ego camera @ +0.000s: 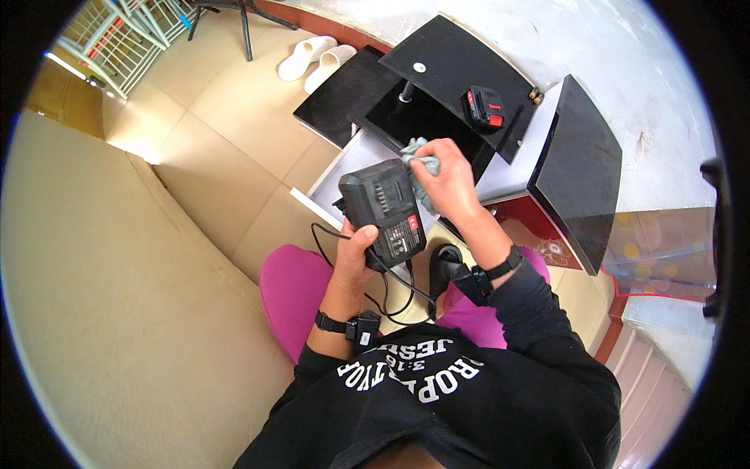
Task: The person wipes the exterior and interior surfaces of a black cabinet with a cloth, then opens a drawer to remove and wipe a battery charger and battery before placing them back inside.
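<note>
My left hand [354,249] grips a black battery charger [384,205] by its lower left side, with the thumb over the edge. The charger's slotted face and a label bearing writing are turned up towards me. From its lower end a black power cord [410,287] hangs in loops above my lap. A crumpled grey-green cloth [423,170] is pinched in my right hand [445,176], close to the charger's upper right corner. Whether the cloth touches the charger I cannot tell. A black and red power-tool battery [485,108] rests on the stand's upper black shelf.
Beneath my hands, the black-topped stand [433,47] has a white drawer [334,170] pulled out. Small cylindrical cells [535,95] lie near the shelf's right edge. White slippers [316,58] sit on the tiled floor behind. A beige sofa [129,281] fills the left side.
</note>
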`<action>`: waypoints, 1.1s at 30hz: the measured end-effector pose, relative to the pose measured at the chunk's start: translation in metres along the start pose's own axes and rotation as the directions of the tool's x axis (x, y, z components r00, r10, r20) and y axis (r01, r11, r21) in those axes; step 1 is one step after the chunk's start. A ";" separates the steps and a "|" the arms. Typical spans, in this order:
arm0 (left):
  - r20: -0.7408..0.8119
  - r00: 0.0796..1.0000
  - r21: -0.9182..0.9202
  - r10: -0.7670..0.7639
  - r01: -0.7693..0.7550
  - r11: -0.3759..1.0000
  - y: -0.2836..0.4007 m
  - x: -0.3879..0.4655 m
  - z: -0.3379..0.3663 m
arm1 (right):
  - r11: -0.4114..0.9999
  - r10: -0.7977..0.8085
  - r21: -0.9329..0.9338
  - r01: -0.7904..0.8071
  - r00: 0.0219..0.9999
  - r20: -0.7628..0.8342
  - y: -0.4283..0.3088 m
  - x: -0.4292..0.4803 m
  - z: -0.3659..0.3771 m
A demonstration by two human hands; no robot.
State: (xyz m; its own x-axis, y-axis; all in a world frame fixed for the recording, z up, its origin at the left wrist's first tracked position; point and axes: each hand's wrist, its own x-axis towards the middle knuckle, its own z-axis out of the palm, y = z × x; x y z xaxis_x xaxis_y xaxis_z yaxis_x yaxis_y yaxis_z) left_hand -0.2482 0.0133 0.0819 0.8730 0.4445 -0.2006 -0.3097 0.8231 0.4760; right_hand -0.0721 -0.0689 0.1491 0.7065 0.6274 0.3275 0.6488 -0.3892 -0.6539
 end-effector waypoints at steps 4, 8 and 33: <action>0.056 0.998 -0.073 -0.006 0.010 0.997 0.007 0.005 -0.010 | 0.976 -0.133 0.171 0.131 0.991 -0.001 -0.029 -0.007 -0.009; -0.005 1.000 -0.017 -0.011 0.011 1.000 -0.002 0.007 -0.006 | 0.971 -0.239 -0.005 0.240 0.969 0.069 -0.035 -0.027 0.010; -0.035 0.995 -0.070 -0.097 0.094 0.993 -0.008 0.008 -0.008 | 0.950 -0.299 0.029 0.311 0.879 0.371 -0.046 -0.027 -0.006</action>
State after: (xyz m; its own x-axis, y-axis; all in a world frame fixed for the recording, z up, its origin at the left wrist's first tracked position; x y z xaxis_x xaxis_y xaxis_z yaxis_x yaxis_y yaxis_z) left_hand -0.2416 0.0133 0.0701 0.8853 0.3746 -0.2754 -0.2516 0.8841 0.3939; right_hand -0.1194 -0.0718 0.1747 0.3224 0.9181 0.2307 0.8278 -0.1552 -0.5391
